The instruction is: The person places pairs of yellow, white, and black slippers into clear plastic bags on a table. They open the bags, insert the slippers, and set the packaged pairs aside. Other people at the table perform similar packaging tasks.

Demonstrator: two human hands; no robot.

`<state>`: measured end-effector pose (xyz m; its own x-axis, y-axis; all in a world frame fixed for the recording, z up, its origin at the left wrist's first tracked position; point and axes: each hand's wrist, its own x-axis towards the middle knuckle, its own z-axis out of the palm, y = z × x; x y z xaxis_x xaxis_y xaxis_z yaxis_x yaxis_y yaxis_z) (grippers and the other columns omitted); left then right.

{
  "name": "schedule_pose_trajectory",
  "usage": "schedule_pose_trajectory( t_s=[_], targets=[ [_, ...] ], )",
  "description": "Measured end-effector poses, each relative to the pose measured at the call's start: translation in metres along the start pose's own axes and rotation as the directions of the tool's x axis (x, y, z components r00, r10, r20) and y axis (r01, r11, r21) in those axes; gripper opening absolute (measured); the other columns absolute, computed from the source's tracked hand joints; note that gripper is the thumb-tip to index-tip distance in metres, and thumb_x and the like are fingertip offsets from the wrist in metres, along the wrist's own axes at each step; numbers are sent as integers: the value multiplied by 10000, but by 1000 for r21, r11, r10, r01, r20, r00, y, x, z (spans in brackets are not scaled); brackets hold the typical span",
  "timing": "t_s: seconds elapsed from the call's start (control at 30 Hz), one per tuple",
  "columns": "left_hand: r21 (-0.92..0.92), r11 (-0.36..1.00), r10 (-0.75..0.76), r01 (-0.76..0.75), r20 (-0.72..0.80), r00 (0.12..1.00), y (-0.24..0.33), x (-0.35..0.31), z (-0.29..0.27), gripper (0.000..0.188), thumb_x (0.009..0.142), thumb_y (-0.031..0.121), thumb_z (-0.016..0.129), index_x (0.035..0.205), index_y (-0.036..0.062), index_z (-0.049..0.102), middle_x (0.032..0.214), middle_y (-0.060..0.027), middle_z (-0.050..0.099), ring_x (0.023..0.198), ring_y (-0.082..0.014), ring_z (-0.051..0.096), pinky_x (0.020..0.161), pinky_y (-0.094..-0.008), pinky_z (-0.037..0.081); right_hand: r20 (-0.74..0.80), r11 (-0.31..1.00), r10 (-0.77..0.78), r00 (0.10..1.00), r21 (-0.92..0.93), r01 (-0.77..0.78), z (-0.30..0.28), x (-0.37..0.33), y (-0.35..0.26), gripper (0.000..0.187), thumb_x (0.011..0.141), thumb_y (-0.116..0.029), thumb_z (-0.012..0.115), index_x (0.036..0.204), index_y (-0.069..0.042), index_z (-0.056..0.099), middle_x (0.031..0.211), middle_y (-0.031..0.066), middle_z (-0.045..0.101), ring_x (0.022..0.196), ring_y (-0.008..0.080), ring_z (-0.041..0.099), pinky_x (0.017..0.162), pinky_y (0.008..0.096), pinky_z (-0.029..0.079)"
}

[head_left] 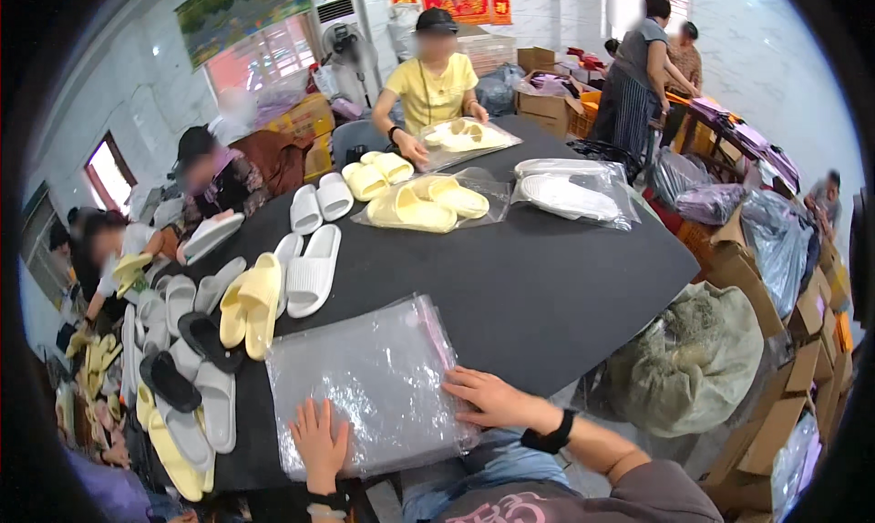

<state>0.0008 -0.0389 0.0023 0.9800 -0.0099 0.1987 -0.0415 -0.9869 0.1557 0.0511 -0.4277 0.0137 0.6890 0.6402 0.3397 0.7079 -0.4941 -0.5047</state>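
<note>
A stack of clear plastic bags [383,368] lies flat at the near edge of the black table. My left hand [321,439] rests on its near left part, fingers spread. My right hand [488,395] lies at the stack's right edge with its fingers stretched out toward the bags; whether the thumb is under the edge I cannot see. Just beyond the stack's left corner are a pair of pale yellow slippers [252,304] and a pair of white slippers [313,272].
Grey, black and yellow slippers [191,386] are heaped along the table's left side. Bagged yellow slippers [428,204] and bagged white slippers [570,195] lie farther back. Across the black table [510,286], a person in yellow [437,90] handles another bagged pair. A green sack [688,359] and cardboard boxes stand right.
</note>
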Motion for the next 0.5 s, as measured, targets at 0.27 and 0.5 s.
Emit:
schedule_pose_trajectory(
  t_s=[0.27, 0.5],
  targets=[
    [76, 997, -11, 8, 32, 999, -2, -1, -2, 671, 902, 474, 597, 1473, 147, 467, 1537, -239, 363, 1421, -470, 299, 1159, -636, 153, -438, 737, 244, 866, -496, -458, -202, 44, 171, 698, 724, -181, 765, 1353, -29, 501, 1326, 194, 561, 1209, 371, 567, 985, 475, 481],
    [64, 996, -63, 57, 90, 994, -1, 3, -2, 681, 895, 452, 603, 1483, 144, 451, 1546, -230, 352, 1437, -447, 275, 1179, -607, 110, -569, 117, 590, 572, -641, -759, -260, 2, 330, 965, 683, -184, 812, 1511, -92, 324, 1511, 102, 414, 1403, 273, 389, 1124, 456, 357]
  ],
)
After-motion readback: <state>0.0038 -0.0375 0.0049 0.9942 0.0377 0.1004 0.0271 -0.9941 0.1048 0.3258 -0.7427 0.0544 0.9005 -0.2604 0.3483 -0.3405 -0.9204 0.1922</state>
